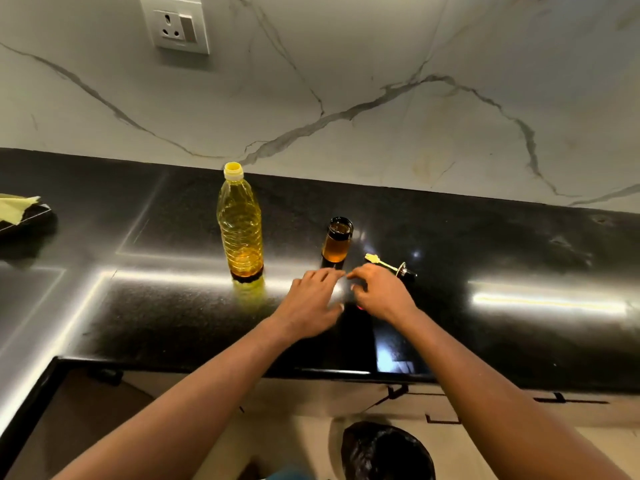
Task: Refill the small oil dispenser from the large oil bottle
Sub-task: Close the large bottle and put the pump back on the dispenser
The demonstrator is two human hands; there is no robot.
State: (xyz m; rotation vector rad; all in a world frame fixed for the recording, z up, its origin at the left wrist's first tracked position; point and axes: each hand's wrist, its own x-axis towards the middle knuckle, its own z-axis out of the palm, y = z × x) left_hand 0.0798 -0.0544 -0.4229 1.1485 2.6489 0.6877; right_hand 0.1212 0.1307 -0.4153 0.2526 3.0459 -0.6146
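Down on the floor, nearest of all and on this side of the small oil dispenser (337, 241), sits a dark bin (388, 452). Above it runs the front edge of the black counter (173, 323). Both hands hover just in front of the dispenser, fingertips almost meeting. The left hand (311, 301) has its fingers loosely stretched and seems to hold nothing. The right hand (379, 294) is curled, and with the glare between them I cannot tell whether it pinches something small.

The dispenser stands upright on the counter, long axis vertical, its open mouth pointing straight up and amber oil filling much of it. Its pourer spout (391, 267) lies on its side just right of the dispenser, thin pale end aimed back towards it and dark stopper end away. The large oil bottle (239, 220) stands upright well to the left of the dispenser, yellow cap on and pointing up.

Trouble would likely start with those hands. A careless brush could tip the uncapped dispenser and spill oil over the counter. The bottle looks like soft ribbed plastic, so a hard squeeze over that narrow mouth might gush past it. The round spout could also roll.

Far left of the dispenser lies a yellow cloth (17, 206). Behind it rises the marble wall (381, 133) with a socket (175, 27).
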